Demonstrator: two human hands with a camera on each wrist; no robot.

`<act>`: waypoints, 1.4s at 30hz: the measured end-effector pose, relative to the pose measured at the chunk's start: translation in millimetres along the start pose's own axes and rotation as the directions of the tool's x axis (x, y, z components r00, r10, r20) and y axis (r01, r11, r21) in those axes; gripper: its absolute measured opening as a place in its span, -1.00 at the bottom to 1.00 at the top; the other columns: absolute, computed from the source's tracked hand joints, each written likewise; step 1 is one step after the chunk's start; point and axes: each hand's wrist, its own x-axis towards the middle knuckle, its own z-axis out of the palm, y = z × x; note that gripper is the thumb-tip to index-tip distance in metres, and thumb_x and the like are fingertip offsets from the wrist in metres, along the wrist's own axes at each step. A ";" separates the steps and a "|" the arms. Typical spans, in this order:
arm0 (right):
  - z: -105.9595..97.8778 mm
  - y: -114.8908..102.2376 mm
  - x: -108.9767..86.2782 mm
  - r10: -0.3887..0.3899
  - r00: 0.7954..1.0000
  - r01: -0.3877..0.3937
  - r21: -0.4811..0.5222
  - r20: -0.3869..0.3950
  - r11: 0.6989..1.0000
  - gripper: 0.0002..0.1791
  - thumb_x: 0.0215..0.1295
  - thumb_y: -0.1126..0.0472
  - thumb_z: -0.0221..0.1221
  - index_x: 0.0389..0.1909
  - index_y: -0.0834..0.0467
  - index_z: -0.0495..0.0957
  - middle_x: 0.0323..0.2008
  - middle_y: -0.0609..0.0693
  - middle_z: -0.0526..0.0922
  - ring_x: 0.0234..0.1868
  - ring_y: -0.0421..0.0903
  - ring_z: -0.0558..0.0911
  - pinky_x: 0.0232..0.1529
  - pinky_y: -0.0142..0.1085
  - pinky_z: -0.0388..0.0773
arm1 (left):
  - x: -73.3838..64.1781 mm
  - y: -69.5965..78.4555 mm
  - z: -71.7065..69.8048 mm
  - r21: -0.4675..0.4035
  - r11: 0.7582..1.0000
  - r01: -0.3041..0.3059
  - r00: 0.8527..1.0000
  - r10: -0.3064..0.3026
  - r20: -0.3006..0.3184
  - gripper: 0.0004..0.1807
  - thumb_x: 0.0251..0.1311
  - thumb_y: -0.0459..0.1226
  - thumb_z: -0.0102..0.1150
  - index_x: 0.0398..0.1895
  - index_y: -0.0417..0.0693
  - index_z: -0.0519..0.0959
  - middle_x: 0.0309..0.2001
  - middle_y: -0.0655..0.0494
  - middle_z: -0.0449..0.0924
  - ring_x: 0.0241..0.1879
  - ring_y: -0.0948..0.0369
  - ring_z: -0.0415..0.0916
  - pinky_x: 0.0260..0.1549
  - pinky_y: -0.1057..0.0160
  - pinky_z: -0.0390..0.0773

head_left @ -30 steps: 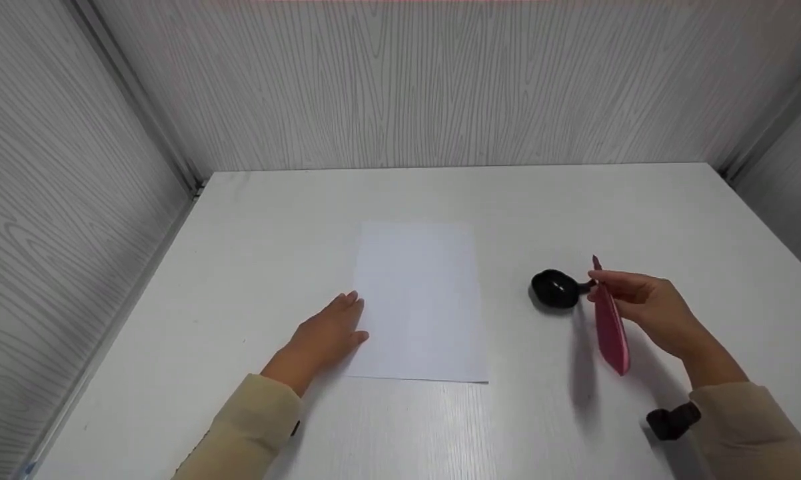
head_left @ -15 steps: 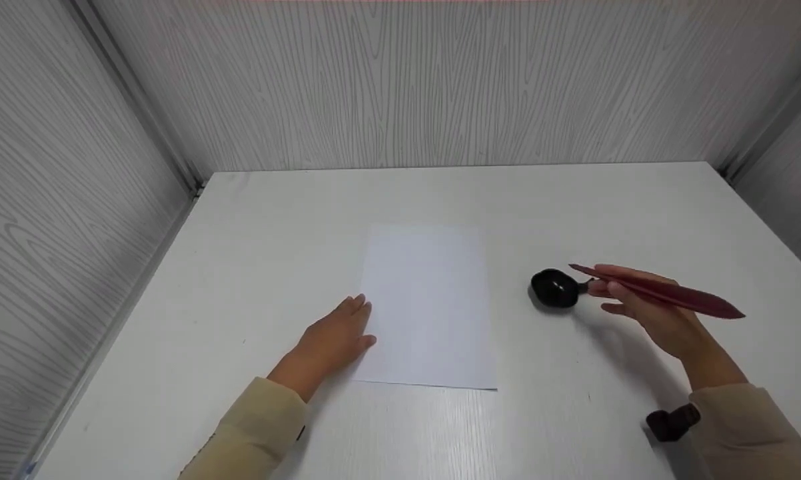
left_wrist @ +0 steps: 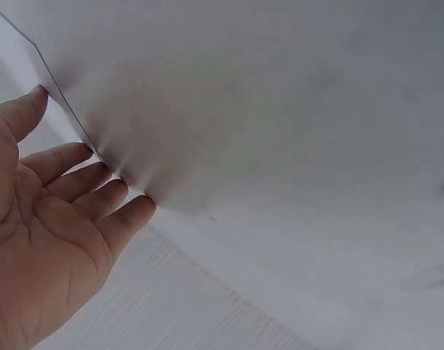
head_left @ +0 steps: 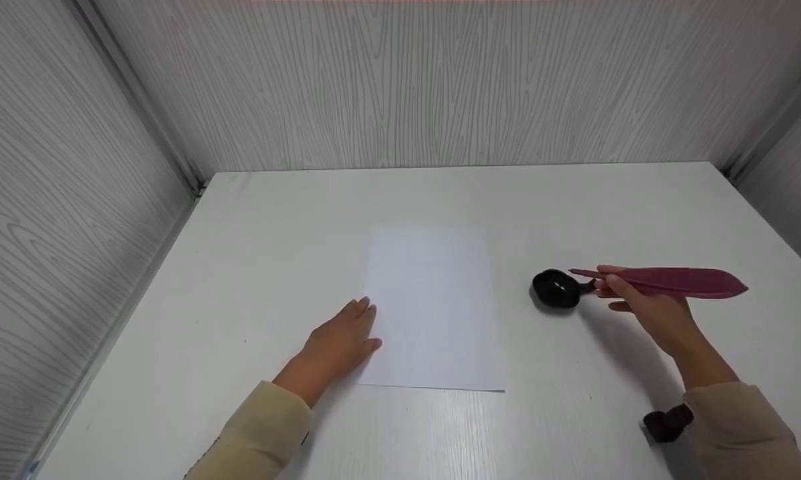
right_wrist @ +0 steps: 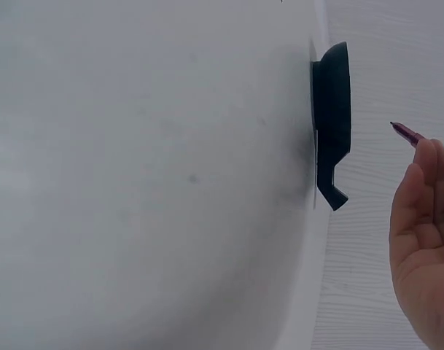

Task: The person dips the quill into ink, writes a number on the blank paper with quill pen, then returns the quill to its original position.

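A person in beige sleeves sits both hands over a white counter: the right hand pinches a maroon feather-shaped pen above the surface, tip pointing left near a black dish (short-handled, resting upright), while the left hand, fingers extended, touches the left edge of a white sheet of paper

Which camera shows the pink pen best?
The head view: it shows nearly all of the pink pen, from pointed tip to broad feathery end, held in the right hand. The right wrist view shows little beyond the tip; the left wrist view, none.
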 end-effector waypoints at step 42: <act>12.2 -0.5 1.9 0.178 0.983 -0.185 -0.233 -0.048 0.955 -0.43 0.32 -0.03 0.18 0.08 0.41 0.50 -0.32 -0.06 0.73 -0.28 -0.27 0.69 -0.24 -0.40 0.60 | -8.8 27.3 10.1 0.057 0.998 -0.030 0.999 0.031 -0.019 -0.32 0.34 -0.06 0.08 0.36 -0.31 0.24 0.40 -0.16 0.14 0.40 -0.03 0.04 0.25 0.01 0.23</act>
